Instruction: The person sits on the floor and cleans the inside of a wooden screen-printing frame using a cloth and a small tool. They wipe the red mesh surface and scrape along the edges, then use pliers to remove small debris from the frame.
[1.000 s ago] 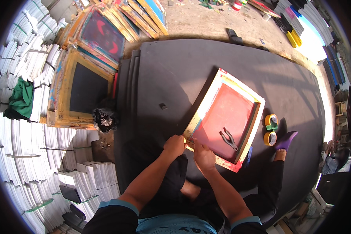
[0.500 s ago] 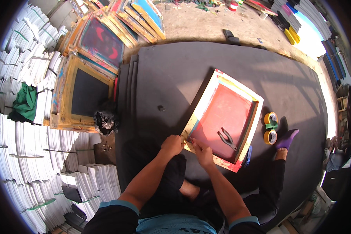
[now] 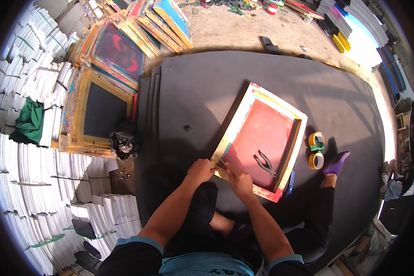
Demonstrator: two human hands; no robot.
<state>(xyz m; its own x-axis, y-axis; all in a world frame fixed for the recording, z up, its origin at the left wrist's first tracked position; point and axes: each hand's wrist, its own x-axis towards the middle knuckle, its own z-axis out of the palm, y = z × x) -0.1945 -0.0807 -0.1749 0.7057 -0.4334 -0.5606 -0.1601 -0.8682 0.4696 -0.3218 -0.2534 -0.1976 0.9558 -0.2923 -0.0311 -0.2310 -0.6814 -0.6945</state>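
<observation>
A wooden screen-printing frame (image 3: 230, 129) with reddish mesh (image 3: 261, 133) lies tilted on the dark mat in front of me. My left hand (image 3: 200, 170) is closed round its near left corner. Close beside it, my right hand (image 3: 240, 181) has its fingers closed at the near rail, on a thin, dark, stick-like thing (image 3: 222, 161) pointing at that corner. The kind of this slim thing is too small to tell. Dark-handled pliers (image 3: 266, 164) rest on the mesh, untouched by either hand.
Right of the frame lie yellow tape rolls (image 3: 316, 161), a green roll (image 3: 317, 146) and a blue object (image 3: 290, 183). My purple-socked foot (image 3: 337, 163) is beyond them. More frames (image 3: 96, 110) lean at left by a black bag (image 3: 124, 145) and white stacks (image 3: 27, 175).
The view has shifted slightly, moving the frame and tape a little left in the picture. Both hands remain at the same corner, the right one slightly lower against the rail.
</observation>
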